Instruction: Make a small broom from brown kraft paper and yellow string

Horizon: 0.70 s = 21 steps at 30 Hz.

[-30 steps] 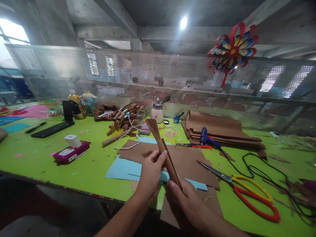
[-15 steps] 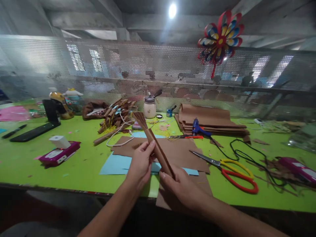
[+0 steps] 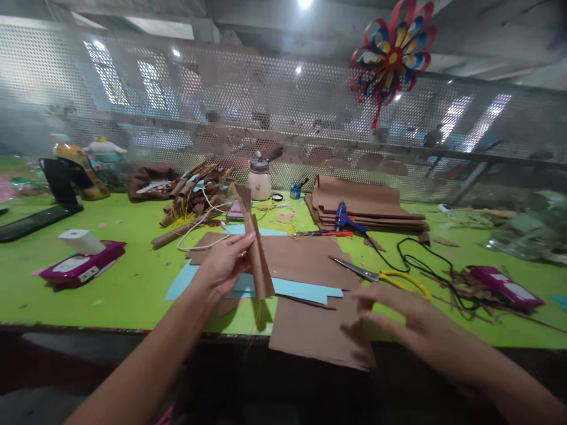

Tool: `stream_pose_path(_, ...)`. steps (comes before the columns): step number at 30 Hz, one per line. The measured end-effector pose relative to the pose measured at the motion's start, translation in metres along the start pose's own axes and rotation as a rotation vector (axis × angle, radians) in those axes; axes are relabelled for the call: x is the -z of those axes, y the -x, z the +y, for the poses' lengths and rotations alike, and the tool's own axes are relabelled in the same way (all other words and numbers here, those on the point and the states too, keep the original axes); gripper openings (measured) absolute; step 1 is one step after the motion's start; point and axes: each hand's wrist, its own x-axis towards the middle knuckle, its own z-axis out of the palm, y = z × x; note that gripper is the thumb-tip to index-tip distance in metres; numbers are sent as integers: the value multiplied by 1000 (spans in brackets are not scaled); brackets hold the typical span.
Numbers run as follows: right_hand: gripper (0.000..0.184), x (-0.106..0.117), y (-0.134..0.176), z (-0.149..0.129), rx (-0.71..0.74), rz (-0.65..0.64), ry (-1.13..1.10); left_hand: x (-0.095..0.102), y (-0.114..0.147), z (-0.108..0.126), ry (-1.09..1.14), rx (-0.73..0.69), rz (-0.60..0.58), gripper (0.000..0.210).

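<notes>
My left hand [image 3: 227, 262] is closed around a brown paper roll [image 3: 260, 265], held tilted above the table. The roll's top end fans out in a thin fringe, and its lower end is flat and wider. My right hand [image 3: 405, 316], a little blurred, hovers over the table's front edge with its fingers apart and nothing between them. It is nearest to the scissors [image 3: 357, 270]; their yellow handle shows, while the red one is hidden behind the hand. Brown paper sheets [image 3: 305, 254] and light blue paper [image 3: 301, 289] lie beneath the hands.
A blue glue gun [image 3: 343, 218] rests by folded brown paper [image 3: 363, 195], its black cord [image 3: 405, 254] trailing right. Fringed paper rolls [image 3: 195, 192] pile up at back left. Purple power strips [image 3: 84, 268] sit on both sides. A perforated metal screen [image 3: 283, 88] stands behind.
My right hand has let go of the paper roll and moved right towards the scissors. My left hand has moved left with the roll, now more upright. The view has shifted.
</notes>
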Motion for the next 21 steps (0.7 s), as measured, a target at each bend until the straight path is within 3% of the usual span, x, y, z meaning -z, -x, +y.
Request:
stream_pose_path(4, 32, 9, -21, 68, -91, 79, 346, -7, -5, -9, -96, 77, -89, 12)
stream_pose_path(8, 31, 11, -26, 101, -75, 18, 493, -16, -18, -11, -186, 87, -138, 14)
stream_pose_path(15, 26, 27, -64, 99, -106, 99, 378, -29, -44, -13, -118, 51, -150, 20)
stream_pose_path(21, 27, 30, -114, 87, -59, 247, 335, -19, -50, -27, -72, 23, -128, 21)
